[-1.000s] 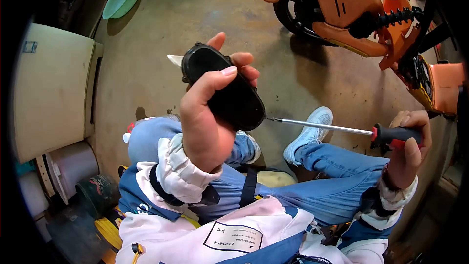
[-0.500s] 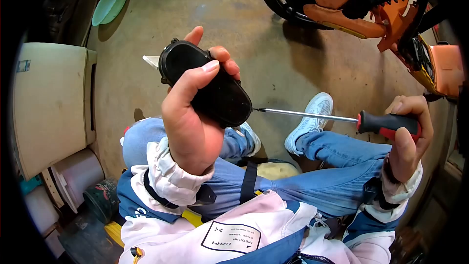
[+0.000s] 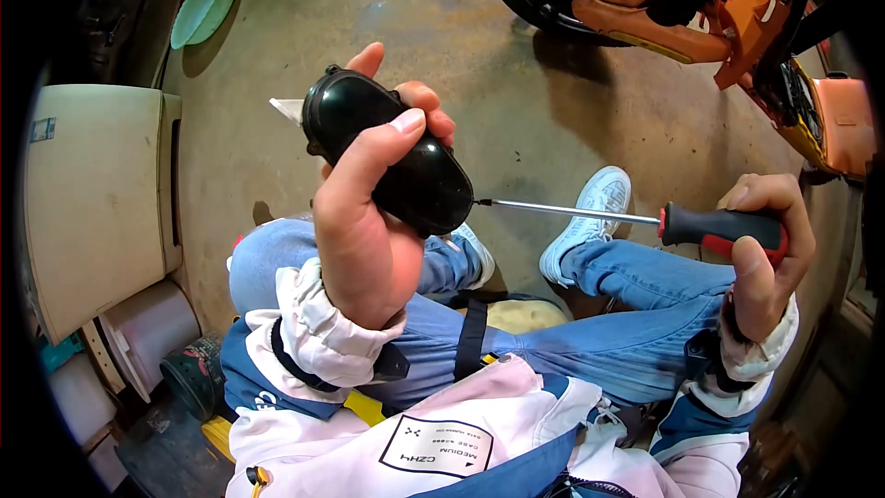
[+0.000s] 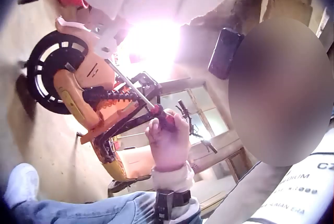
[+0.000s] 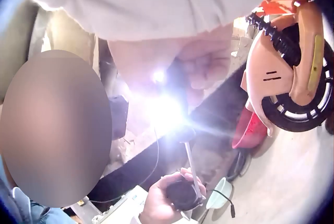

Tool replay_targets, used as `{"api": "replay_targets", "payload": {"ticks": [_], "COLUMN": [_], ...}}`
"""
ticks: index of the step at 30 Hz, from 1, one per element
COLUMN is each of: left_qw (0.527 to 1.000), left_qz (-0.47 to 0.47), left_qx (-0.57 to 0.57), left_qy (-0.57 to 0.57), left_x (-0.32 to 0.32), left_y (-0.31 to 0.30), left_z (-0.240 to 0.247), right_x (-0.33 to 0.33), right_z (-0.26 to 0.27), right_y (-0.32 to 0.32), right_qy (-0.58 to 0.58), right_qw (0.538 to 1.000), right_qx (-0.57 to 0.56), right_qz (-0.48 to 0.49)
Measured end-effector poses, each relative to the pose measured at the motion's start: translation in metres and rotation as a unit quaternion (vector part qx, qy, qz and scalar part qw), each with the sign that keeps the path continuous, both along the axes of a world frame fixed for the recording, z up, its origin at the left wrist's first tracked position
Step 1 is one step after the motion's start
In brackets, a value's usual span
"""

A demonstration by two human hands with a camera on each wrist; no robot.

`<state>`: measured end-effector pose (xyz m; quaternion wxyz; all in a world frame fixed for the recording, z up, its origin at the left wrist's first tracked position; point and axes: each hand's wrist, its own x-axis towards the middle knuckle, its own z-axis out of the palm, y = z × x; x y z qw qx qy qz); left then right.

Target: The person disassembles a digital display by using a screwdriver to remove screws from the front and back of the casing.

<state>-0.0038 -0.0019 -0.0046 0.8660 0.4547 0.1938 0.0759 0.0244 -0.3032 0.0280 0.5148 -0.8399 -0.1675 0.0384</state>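
Observation:
My left hand (image 3: 369,231) grips a black oval plastic housing (image 3: 426,186), thumb across its glossy face and fingers round the far edge. Small screw lugs stand out along the rim, and a white pointed piece (image 3: 288,110) juts from behind it. In my right hand (image 3: 782,269) is a screwdriver (image 3: 687,225) with a black and red handle. Its shaft lies nearly level, the dark tip right at the housing's lower right edge. Glare covers much of the right wrist view, where the housing (image 5: 182,195) shows near the bottom.
An orange scooter (image 3: 636,23) with black shock absorbers stands ahead on the right. A green basin (image 3: 204,5) sits on the floor at the far left. Beside me on the left are a cream cabinet (image 3: 97,194) and a white bucket (image 3: 152,327). My white shoe (image 3: 590,212) is below the screwdriver.
The head view has shifted, with hands, housing and scooter now further left in it. The housing has tilted slightly and shows more shine. The screwdriver tip stays at the same edge.

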Motion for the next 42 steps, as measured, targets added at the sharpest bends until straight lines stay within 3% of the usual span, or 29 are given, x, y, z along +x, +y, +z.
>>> {"api": "replay_targets", "payload": {"ticks": [6, 11, 15, 17, 20, 22, 26, 29, 33, 36, 38, 40, 42], "left_qw": [0.999, 0.999, 0.997, 0.996, 0.994, 0.991, 0.983, 0.981, 0.974, 0.973, 0.974, 0.976, 0.977], "left_qz": [-0.002, 0.001, -0.004, -0.004, -0.008, -0.011, -0.034, -0.03, -0.004, 0.006, 0.01, 0.011, 0.014], "left_qx": [0.047, 0.052, 0.067, 0.085, 0.099, 0.111, 0.14, 0.151, 0.176, 0.177, 0.175, 0.169, 0.166], "left_qy": [0.013, 0.004, -0.023, -0.035, -0.052, -0.07, -0.117, -0.121, -0.144, -0.146, -0.141, -0.136, -0.131], "left_x": [0.0, -0.001, -0.002, -0.003, -0.004, -0.004, -0.006, -0.008, -0.006, -0.005, -0.005, -0.004, -0.004], "left_y": [-0.004, -0.003, -0.003, -0.003, -0.002, -0.002, -0.002, -0.003, -0.004, -0.005, -0.005, -0.006, -0.006], "left_z": [-0.001, -0.006, -0.008, -0.01, -0.009, -0.008, -0.01, -0.006, -0.008, -0.01, -0.01, -0.009, -0.009], "right_x": [-0.001, 0.0, -0.002, 0.0, 0.003, 0.002, -0.003, -0.002, 0.005, 0.003, -0.002, 0.001, 0.0], "right_z": [0.0, -0.006, -0.008, -0.009, -0.009, -0.011, -0.014, -0.005, -0.012, -0.011, -0.012, -0.022, -0.014], "right_y": [0.002, 0.007, 0.012, 0.019, 0.018, 0.018, 0.009, 0.009, 0.028, 0.025, 0.023, 0.004, 0.006], "right_qy": [0.0, 0.029, 0.049, 0.051, 0.036, 0.029, 0.01, 0.168, 0.082, 0.113, 0.105, 0.024, 0.089], "right_qw": [0.999, 0.994, 0.993, 0.986, 0.985, 0.986, 1.0, 0.984, 0.983, 0.98, 0.991, 0.999, 0.996], "right_qx": [-0.019, 0.038, 0.056, 0.117, 0.109, 0.12, 0.012, 0.064, 0.158, 0.16, 0.087, -0.008, 0.009], "right_qz": [0.037, 0.096, 0.091, 0.111, 0.131, 0.112, 0.012, 0.012, 0.045, 0.037, -0.008, 0.03, 0.024]}}
